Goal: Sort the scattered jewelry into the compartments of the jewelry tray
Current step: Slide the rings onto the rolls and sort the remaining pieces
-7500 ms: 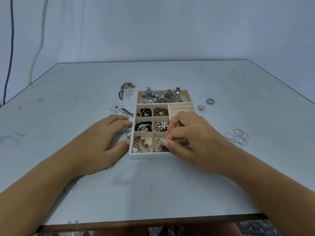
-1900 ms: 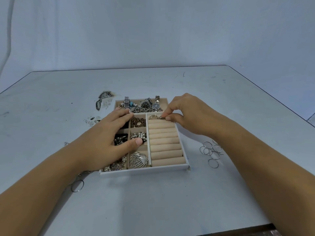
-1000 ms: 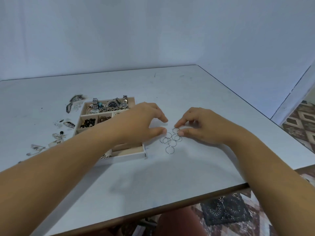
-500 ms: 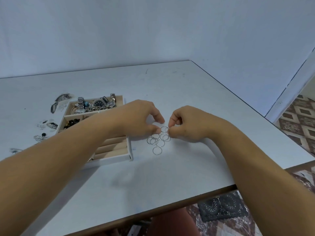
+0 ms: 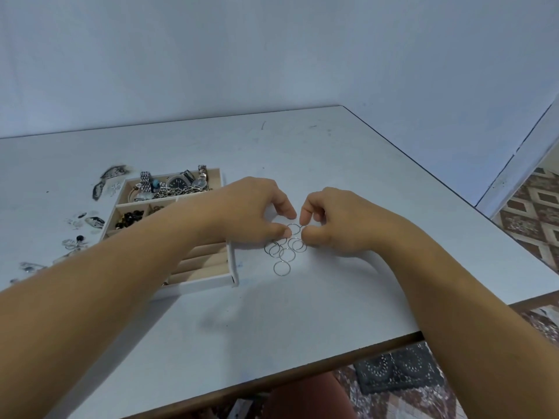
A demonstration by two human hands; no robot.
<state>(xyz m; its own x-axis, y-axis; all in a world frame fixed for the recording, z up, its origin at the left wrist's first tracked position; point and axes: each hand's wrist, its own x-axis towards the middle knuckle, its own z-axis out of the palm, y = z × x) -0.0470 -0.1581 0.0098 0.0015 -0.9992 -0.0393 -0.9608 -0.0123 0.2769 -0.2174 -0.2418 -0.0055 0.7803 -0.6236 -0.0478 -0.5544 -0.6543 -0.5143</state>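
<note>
Leftmost, loose dark trinkets (image 5: 90,220) lie beside the white jewelry tray (image 5: 233,275), its beige cushioned rolls under the left forearm. Right of the tray, thin round wire rings (image 5: 284,252) cluster; left hand (image 5: 254,213) and right hand (image 5: 335,222) pinch the topmost ring.

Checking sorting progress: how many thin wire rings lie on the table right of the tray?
7 wire rings: one between the fingertips of the left hand and right hand, five overlapping just nearer, one alone nearest. Hands may hide more.
</note>
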